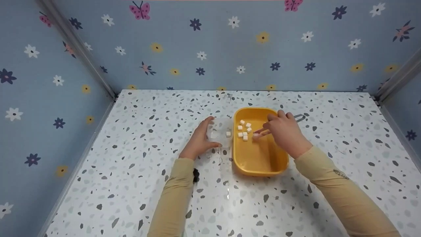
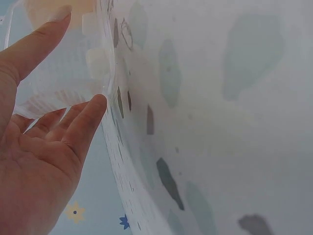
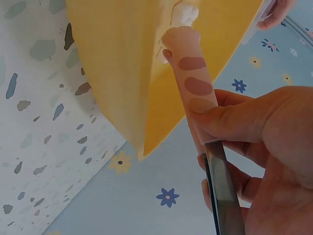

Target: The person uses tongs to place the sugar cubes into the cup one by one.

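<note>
My left hand (image 1: 198, 140) holds a clear plastic box (image 1: 219, 124) from its left side, thumb and fingers on opposite walls. Small white cubes (image 2: 98, 62) show through the box wall in the left wrist view. Directly right of the box stands a yellow basin (image 1: 256, 164), with several white cubes (image 1: 245, 134) on its floor. Over the basin's right rim, my right hand (image 1: 287, 134) grips tongs (image 3: 222, 181) with metal arms and pink paw-shaped ends (image 3: 188, 58). The tong tips point down among the cubes; I cannot tell whether they pinch one.
The speckled white tabletop (image 1: 138, 144) extends on all sides of the box and basin. Blue flowered panels (image 1: 210, 42) enclose it at the back, left and right. A small black item (image 1: 196, 175) shows at my left sleeve.
</note>
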Tool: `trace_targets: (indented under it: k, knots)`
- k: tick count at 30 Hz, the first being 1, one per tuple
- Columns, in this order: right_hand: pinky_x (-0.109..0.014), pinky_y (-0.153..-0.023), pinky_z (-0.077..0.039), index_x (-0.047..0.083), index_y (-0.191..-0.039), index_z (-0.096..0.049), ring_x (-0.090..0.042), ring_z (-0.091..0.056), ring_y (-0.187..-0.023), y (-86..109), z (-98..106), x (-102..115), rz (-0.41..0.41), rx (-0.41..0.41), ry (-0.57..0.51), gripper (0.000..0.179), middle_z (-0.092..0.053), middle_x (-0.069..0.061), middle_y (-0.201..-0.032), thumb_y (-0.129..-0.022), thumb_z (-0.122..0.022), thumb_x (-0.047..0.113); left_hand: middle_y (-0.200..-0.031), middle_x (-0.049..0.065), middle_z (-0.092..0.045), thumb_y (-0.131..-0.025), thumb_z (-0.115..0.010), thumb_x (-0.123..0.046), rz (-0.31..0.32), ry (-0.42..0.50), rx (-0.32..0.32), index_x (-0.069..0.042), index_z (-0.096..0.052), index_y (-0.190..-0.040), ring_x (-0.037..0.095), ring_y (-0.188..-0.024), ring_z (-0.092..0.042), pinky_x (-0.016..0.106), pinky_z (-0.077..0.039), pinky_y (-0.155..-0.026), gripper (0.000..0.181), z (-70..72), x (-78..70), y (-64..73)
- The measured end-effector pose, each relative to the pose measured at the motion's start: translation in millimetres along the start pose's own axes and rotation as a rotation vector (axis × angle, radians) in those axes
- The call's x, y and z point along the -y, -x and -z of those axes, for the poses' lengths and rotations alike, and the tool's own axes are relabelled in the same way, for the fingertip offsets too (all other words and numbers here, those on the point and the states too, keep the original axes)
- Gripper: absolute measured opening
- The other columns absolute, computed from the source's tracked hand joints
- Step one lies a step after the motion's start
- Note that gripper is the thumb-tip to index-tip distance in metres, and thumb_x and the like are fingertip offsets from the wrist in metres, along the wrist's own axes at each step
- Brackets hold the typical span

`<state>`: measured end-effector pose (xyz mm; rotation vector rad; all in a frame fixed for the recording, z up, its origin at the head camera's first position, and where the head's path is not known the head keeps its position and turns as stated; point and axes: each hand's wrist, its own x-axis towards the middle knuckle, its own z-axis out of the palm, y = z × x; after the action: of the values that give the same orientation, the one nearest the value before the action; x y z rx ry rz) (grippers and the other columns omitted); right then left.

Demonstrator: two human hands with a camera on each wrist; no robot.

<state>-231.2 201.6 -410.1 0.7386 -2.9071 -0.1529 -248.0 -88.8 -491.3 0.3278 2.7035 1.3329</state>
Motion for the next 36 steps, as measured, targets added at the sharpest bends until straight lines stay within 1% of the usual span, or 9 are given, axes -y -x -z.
trace_targets:
  k: [6,12,16,19,24,31,36]
  knots:
    - [-0.044,-0.067,-0.04,0.017,-0.095,-0.078,-0.031,-0.043,-0.08,-1.7,4.6,1.9,-0.018,0.015,-0.008,0.033,-0.055,-0.007,-0.086,-0.083,-0.065,-0.01,-0.15,0.001,-0.034,-0.067,-0.088,-0.021,-0.003,0.014,-0.005,-0.023,-0.025,-0.152,0.017,-0.137,-0.029,0.031,-0.021,-0.115,0.106,0.4,0.9,0.4]
    - [-0.044,-0.066,-0.038,0.016,-0.095,-0.078,-0.031,-0.042,-0.08,-2.4,9.2,3.6,-0.003,-0.02,-0.021,0.034,-0.053,-0.007,-0.085,-0.083,-0.063,-0.012,-0.147,0.003,-0.036,-0.067,-0.088,-0.02,-0.006,0.03,0.0,-0.021,-0.025,-0.152,0.018,-0.136,-0.031,0.032,-0.023,-0.114,0.106,1.0,1.3,0.7]
    - [-0.043,-0.065,-0.037,0.015,-0.095,-0.077,-0.031,-0.041,-0.079,-2.9,12.9,5.4,0.008,-0.031,-0.03,0.033,-0.053,-0.007,-0.084,-0.082,-0.064,-0.012,-0.147,0.003,-0.037,-0.067,-0.088,-0.021,-0.001,0.034,0.007,-0.021,-0.024,-0.152,0.019,-0.136,-0.03,0.032,-0.024,-0.114,0.106,1.3,1.6,0.6]
    - [-0.042,-0.065,-0.037,0.016,-0.096,-0.077,-0.03,-0.041,-0.079,-4.7,15.9,7.8,0.001,-0.016,-0.029,0.035,-0.053,-0.006,-0.085,-0.081,-0.065,-0.012,-0.148,0.002,-0.036,-0.067,-0.088,-0.021,0.001,0.03,0.007,-0.022,-0.024,-0.152,0.018,-0.136,-0.03,0.031,-0.023,-0.114,0.106,1.5,1.9,0.5]
    - [-0.043,-0.07,-0.04,0.019,-0.1,-0.077,-0.03,-0.042,-0.082,-9.7,22.0,12.4,-0.022,0.009,-0.053,0.039,-0.056,-0.006,-0.09,-0.082,-0.064,-0.013,-0.148,0.002,-0.036,-0.068,-0.087,-0.022,-0.002,0.019,0.007,-0.023,-0.023,-0.152,0.018,-0.136,-0.03,0.031,-0.023,-0.114,0.105,1.9,2.1,0.6]
    - [-0.044,-0.074,-0.041,0.019,-0.102,-0.077,-0.029,-0.042,-0.083,-17.3,31.3,19.6,-0.024,0.007,-0.069,0.039,-0.058,-0.007,-0.093,-0.081,-0.066,-0.012,-0.146,0.003,-0.038,-0.068,-0.087,-0.021,-0.007,0.012,0.003,-0.023,-0.024,-0.152,0.018,-0.135,-0.032,0.032,-0.023,-0.114,0.105,1.1,1.2,0.1]
    - [-0.044,-0.077,-0.042,0.02,-0.104,-0.076,-0.029,-0.044,-0.087,-20.6,35.5,23.7,-0.043,0.043,-0.073,0.039,-0.059,-0.007,-0.097,-0.081,-0.067,-0.011,-0.146,0.003,-0.038,-0.068,-0.087,-0.02,-0.006,0.009,0.005,-0.024,-0.024,-0.151,0.018,-0.135,-0.032,0.032,-0.023,-0.114,0.105,0.9,0.4,-0.5]
